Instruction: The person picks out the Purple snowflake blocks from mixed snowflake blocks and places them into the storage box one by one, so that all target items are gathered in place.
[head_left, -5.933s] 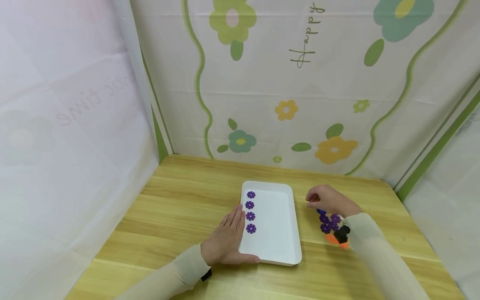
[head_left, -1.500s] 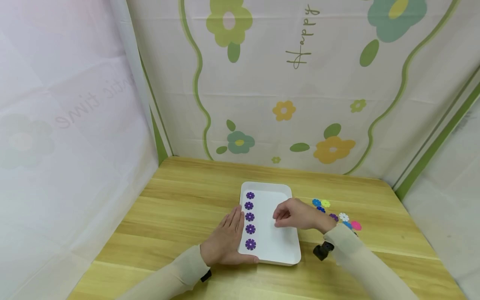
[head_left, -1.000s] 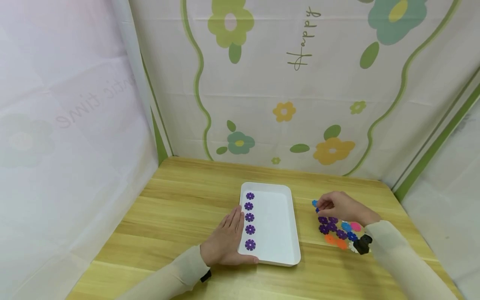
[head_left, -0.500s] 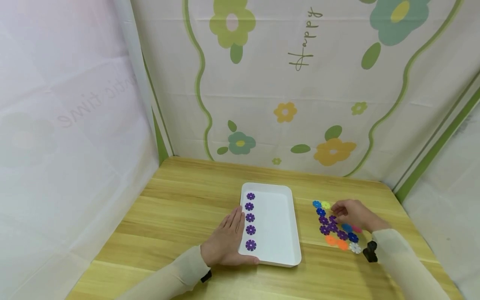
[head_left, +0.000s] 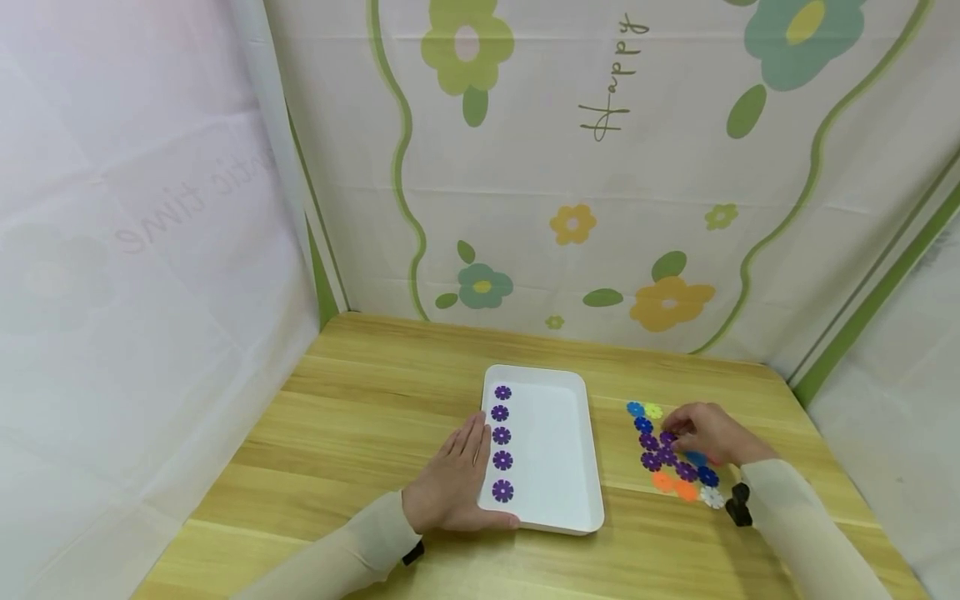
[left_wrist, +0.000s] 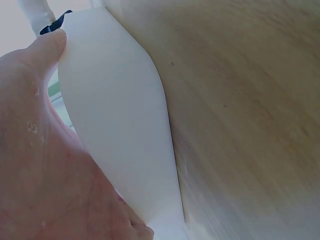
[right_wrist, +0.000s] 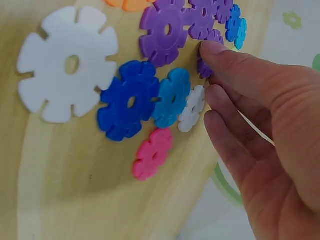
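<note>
A white tray [head_left: 551, 450] lies on the table with a column of several purple snowflake discs [head_left: 502, 460] along its left side. My left hand [head_left: 450, 483] rests against the tray's near left corner, fingers straight along the left wall and thumb along the near edge. The wall [left_wrist: 115, 100] fills the left wrist view beside that hand. Over loose discs to the right, my right hand [head_left: 705, 432] has curled fingers. Its thumb and index finger pinch the edge of a purple snowflake disc [right_wrist: 204, 67] at the table in the right wrist view.
Around the right hand lie more purple discs [head_left: 650, 461], orange discs [head_left: 686, 490], a white disc [head_left: 712, 497], blue discs [head_left: 642, 425] and a yellow disc [head_left: 653, 412]. A pink disc [right_wrist: 153, 154] lies near the wrist. A flowered cloth [head_left: 525, 167] stands behind the table.
Another purple disc has joined the near end of the tray's column. My right hand has gone from over the tray back to the loose discs. The left hand has stayed put.
</note>
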